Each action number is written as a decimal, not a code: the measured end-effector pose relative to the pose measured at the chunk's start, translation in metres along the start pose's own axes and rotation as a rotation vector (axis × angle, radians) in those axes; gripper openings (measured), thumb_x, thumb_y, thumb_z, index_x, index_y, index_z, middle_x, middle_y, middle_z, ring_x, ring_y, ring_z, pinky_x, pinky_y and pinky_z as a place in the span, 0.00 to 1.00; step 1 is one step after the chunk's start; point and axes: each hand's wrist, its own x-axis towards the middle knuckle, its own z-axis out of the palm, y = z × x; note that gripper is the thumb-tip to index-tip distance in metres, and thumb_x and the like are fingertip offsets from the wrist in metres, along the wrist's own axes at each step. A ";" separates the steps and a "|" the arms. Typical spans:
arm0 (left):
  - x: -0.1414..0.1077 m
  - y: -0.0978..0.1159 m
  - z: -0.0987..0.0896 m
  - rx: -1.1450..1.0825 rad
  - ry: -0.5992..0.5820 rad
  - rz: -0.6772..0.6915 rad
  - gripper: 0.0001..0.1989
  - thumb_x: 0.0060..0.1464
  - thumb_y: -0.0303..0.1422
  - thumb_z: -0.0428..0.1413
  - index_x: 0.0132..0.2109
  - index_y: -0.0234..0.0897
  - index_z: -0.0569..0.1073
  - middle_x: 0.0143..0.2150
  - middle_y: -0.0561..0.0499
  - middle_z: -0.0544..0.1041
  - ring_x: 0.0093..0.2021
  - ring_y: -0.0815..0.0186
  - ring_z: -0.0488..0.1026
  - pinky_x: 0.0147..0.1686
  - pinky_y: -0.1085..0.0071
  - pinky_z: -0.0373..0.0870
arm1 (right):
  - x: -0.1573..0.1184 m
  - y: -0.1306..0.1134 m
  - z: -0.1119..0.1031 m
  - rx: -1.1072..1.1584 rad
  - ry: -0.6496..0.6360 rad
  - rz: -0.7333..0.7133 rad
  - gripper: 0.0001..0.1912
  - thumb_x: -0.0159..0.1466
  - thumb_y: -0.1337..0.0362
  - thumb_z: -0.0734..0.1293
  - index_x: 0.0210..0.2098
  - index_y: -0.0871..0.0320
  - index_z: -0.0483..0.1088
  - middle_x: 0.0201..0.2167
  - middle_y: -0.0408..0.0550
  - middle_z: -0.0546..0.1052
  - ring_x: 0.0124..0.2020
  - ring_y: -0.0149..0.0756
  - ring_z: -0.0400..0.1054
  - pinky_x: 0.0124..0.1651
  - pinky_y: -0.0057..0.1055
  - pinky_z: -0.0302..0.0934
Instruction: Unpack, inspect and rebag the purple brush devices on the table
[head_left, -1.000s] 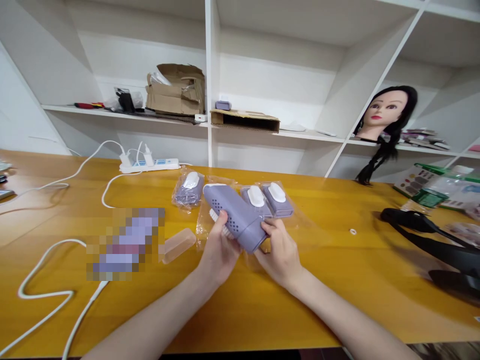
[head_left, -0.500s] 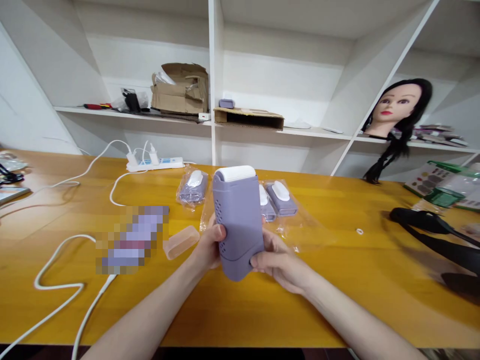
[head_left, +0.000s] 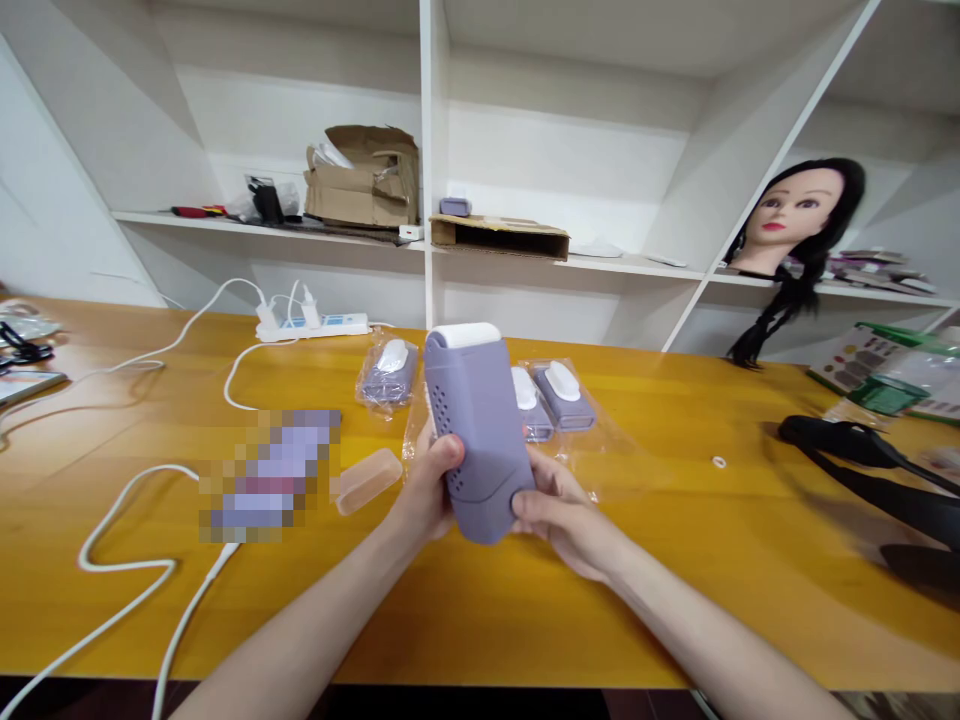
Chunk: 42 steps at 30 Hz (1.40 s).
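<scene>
My hands hold a lavender plastic handheld device (head_left: 480, 440) upright above the table, its white roller end at the top and a patch of small holes on its side. My left hand (head_left: 427, 490) grips its lower left side, and my right hand (head_left: 559, 520) supports its lower right side. Behind them lie several similar lavender devices with white tops in clear plastic wrap, one (head_left: 389, 373) left of the held device and one (head_left: 562, 395) to its right. A translucent peach cap (head_left: 365, 481) lies near my left hand, next to a pixelated object (head_left: 270, 476).
The yellow wooden table (head_left: 480, 620) carries a white power strip (head_left: 311, 327) and white cables at the back left. A black strap (head_left: 847, 460) lies at the right. White shelves behind hold cardboard boxes and a mannequin head (head_left: 799, 215).
The held device has tilted a little, its top leaning left and its base swinging right. Since the earliest frame it has turned from lying aslant to nearly upright, with its white roller end now at the top.
</scene>
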 end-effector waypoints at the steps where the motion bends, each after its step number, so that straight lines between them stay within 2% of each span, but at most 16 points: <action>1: 0.002 -0.001 0.002 0.027 0.084 0.076 0.36 0.35 0.47 0.64 0.51 0.33 0.68 0.35 0.43 0.78 0.35 0.54 0.76 0.31 0.62 0.74 | 0.001 0.000 0.000 -0.041 0.032 -0.022 0.32 0.48 0.61 0.74 0.52 0.55 0.64 0.48 0.50 0.72 0.42 0.36 0.70 0.42 0.35 0.66; 3: 0.004 -0.003 0.004 0.067 0.215 0.168 0.34 0.36 0.41 0.65 0.52 0.36 0.66 0.35 0.46 0.78 0.38 0.56 0.75 0.37 0.63 0.73 | 0.004 0.000 0.003 -0.164 0.100 -0.056 0.45 0.43 0.61 0.77 0.58 0.52 0.57 0.56 0.51 0.66 0.53 0.42 0.63 0.50 0.39 0.62; 5: 0.004 -0.005 0.006 0.094 0.275 0.186 0.34 0.37 0.38 0.66 0.53 0.38 0.65 0.37 0.48 0.77 0.40 0.58 0.75 0.40 0.63 0.71 | 0.006 0.000 0.008 -0.284 0.163 -0.048 0.52 0.39 0.64 0.78 0.59 0.52 0.53 0.54 0.51 0.68 0.53 0.44 0.62 0.52 0.42 0.60; 6: 0.004 -0.007 0.006 0.114 0.277 0.184 0.34 0.37 0.37 0.66 0.52 0.39 0.64 0.37 0.49 0.77 0.40 0.58 0.74 0.41 0.64 0.71 | 0.007 0.000 0.010 -0.324 0.192 -0.029 0.50 0.39 0.65 0.77 0.58 0.52 0.55 0.51 0.50 0.70 0.51 0.44 0.64 0.51 0.42 0.60; 11: 0.004 -0.012 0.008 0.263 0.253 0.178 0.29 0.34 0.32 0.68 0.46 0.39 0.67 0.35 0.51 0.76 0.39 0.59 0.73 0.39 0.65 0.71 | 0.004 -0.002 0.020 -0.387 0.306 0.066 0.25 0.44 0.63 0.73 0.41 0.56 0.65 0.33 0.45 0.74 0.34 0.38 0.67 0.38 0.38 0.62; 14: 0.004 -0.015 0.011 0.213 0.326 0.175 0.25 0.36 0.32 0.66 0.44 0.39 0.67 0.33 0.53 0.75 0.40 0.59 0.73 0.40 0.64 0.70 | 0.003 -0.001 0.021 -0.447 0.370 0.091 0.24 0.43 0.64 0.73 0.39 0.56 0.65 0.30 0.43 0.73 0.31 0.37 0.65 0.34 0.36 0.59; 17: 0.005 -0.017 0.011 0.172 0.381 0.162 0.24 0.39 0.31 0.64 0.46 0.39 0.68 0.35 0.52 0.75 0.41 0.60 0.73 0.42 0.64 0.70 | 0.005 0.006 0.018 -0.400 0.355 0.062 0.25 0.42 0.64 0.72 0.40 0.57 0.65 0.31 0.44 0.73 0.34 0.39 0.65 0.38 0.37 0.59; 20: 0.006 -0.021 0.009 0.175 0.390 0.119 0.24 0.39 0.30 0.64 0.46 0.38 0.68 0.36 0.51 0.75 0.40 0.62 0.72 0.43 0.65 0.69 | 0.007 0.017 0.013 -0.324 0.330 0.032 0.24 0.43 0.64 0.71 0.40 0.57 0.65 0.33 0.44 0.73 0.36 0.39 0.65 0.41 0.37 0.58; 23: 0.008 -0.025 0.005 0.195 0.383 0.095 0.24 0.39 0.30 0.64 0.46 0.37 0.69 0.37 0.51 0.75 0.41 0.62 0.72 0.42 0.66 0.69 | 0.008 0.030 0.005 -0.290 0.325 0.002 0.23 0.44 0.64 0.71 0.40 0.57 0.65 0.31 0.42 0.73 0.35 0.37 0.65 0.39 0.35 0.57; 26: 0.009 -0.027 0.001 0.252 0.387 0.104 0.30 0.39 0.30 0.65 0.52 0.39 0.66 0.40 0.50 0.75 0.40 0.63 0.72 0.40 0.68 0.70 | 0.010 0.040 -0.006 -0.232 0.255 -0.003 0.21 0.45 0.63 0.72 0.38 0.58 0.65 0.24 0.39 0.69 0.26 0.32 0.62 0.33 0.31 0.55; 29: 0.009 -0.024 -0.002 0.345 0.375 0.070 0.38 0.41 0.32 0.65 0.59 0.43 0.60 0.42 0.49 0.74 0.35 0.66 0.71 0.28 0.75 0.69 | 0.013 0.043 -0.017 -0.056 0.107 0.053 0.19 0.47 0.58 0.71 0.35 0.58 0.65 0.23 0.40 0.69 0.22 0.30 0.62 0.29 0.30 0.53; 32: 0.009 -0.016 -0.004 0.314 0.245 0.039 0.43 0.44 0.36 0.63 0.64 0.48 0.50 0.51 0.46 0.70 0.29 0.70 0.69 0.15 0.78 0.62 | 0.016 0.035 -0.025 0.136 -0.030 0.078 0.23 0.51 0.48 0.66 0.39 0.59 0.65 0.27 0.46 0.72 0.22 0.32 0.64 0.28 0.30 0.52; 35: 0.010 -0.011 -0.006 0.220 0.084 0.027 0.45 0.43 0.35 0.63 0.65 0.47 0.49 0.57 0.43 0.65 0.27 0.72 0.69 0.18 0.76 0.66 | 0.015 0.025 -0.028 0.228 -0.079 0.036 0.30 0.53 0.42 0.60 0.45 0.59 0.65 0.30 0.49 0.74 0.21 0.32 0.62 0.24 0.29 0.49; 37: 0.012 -0.011 -0.009 0.203 -0.021 -0.048 0.39 0.42 0.34 0.64 0.61 0.43 0.58 0.51 0.44 0.71 0.23 0.75 0.69 0.20 0.76 0.68 | 0.014 0.023 -0.029 0.247 -0.105 0.031 0.32 0.53 0.39 0.57 0.45 0.58 0.65 0.30 0.50 0.74 0.20 0.32 0.61 0.22 0.29 0.48; 39: 0.013 -0.013 -0.011 0.210 -0.091 -0.157 0.28 0.41 0.37 0.64 0.51 0.36 0.68 0.38 0.48 0.75 0.19 0.75 0.67 0.17 0.77 0.65 | 0.013 0.025 -0.029 0.251 -0.162 0.058 0.35 0.52 0.36 0.55 0.44 0.58 0.64 0.30 0.51 0.75 0.18 0.31 0.60 0.20 0.28 0.46; 42: 0.013 -0.018 -0.015 0.242 -0.034 -0.229 0.20 0.39 0.37 0.65 0.38 0.32 0.70 0.25 0.52 0.73 0.16 0.75 0.65 0.12 0.79 0.56 | 0.013 0.029 -0.030 0.233 -0.221 0.130 0.37 0.51 0.34 0.54 0.43 0.59 0.64 0.30 0.52 0.76 0.17 0.32 0.63 0.18 0.27 0.47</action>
